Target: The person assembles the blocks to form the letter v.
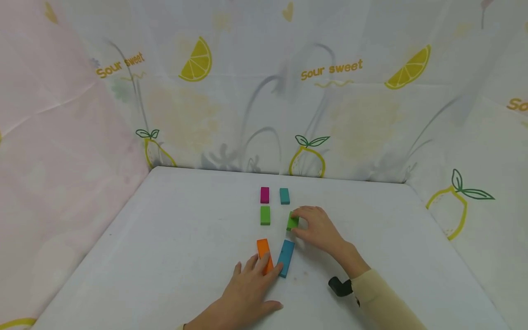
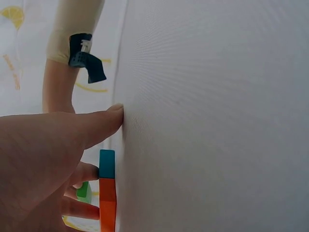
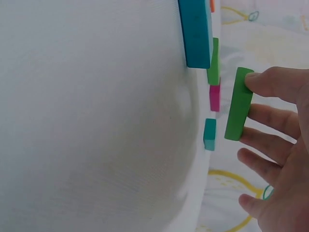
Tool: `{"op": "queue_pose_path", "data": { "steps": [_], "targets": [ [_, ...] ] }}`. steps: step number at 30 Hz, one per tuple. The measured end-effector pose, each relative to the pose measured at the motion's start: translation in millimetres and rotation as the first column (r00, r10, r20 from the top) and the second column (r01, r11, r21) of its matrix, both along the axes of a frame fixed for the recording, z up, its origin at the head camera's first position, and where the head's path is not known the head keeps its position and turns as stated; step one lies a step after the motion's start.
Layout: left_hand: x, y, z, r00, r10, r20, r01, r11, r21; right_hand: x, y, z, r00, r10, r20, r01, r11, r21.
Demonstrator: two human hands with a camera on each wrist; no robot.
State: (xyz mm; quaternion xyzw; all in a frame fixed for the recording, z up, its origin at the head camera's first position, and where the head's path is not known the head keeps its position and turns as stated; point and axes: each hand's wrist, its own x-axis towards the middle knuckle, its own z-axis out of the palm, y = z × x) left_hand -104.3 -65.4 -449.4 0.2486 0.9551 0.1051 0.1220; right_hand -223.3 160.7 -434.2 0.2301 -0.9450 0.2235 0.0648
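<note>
My right hand (image 1: 319,230) pinches a green block (image 1: 292,223) between thumb and fingers. In the right wrist view this green block (image 3: 238,106) is held off the white tabletop, with the other fingers spread behind it. My left hand (image 1: 249,288) lies low over the near part of the table with its fingers extended. Its fingertips touch an orange block (image 1: 262,246) and a blue block (image 1: 287,253), which lie side by side and slightly slanted. From the left wrist, the orange block (image 2: 107,203) and blue block (image 2: 107,163) show beside the fingertips.
Farther back on the white table (image 1: 185,229) lie another green block (image 1: 265,216), a magenta block (image 1: 265,195) and a teal block (image 1: 284,196). A lemon-printed cloth (image 1: 247,101) hangs behind the table. A black wrist device (image 1: 340,286) is by the right sleeve.
</note>
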Motion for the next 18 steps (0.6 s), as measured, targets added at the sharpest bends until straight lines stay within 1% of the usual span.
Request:
{"op": "queue_pose_path", "data": {
  "steps": [5, 15, 18],
  "targets": [
    [0.1, -0.3, -0.5, 1.0, -0.001, -0.012, 0.002, 1.0, 0.003, 3.8, -0.3, -0.5, 1.0, -0.013, -0.004, 0.013, 1.0, 0.002],
    [0.1, -1.0, -0.4, 1.0, -0.003, -0.022, 0.003, 1.0, 0.01, 8.7, 0.5, -4.4, 0.999, -0.011, -0.035, 0.011, 1.0, -0.011],
    [-0.1, -0.4, -0.6, 1.0, -0.001, -0.014, 0.001, 1.0, 0.012, 10.1, 0.2, -4.5, 0.999, -0.021, -0.033, 0.02, 1.0, -0.006]
  ]
}}
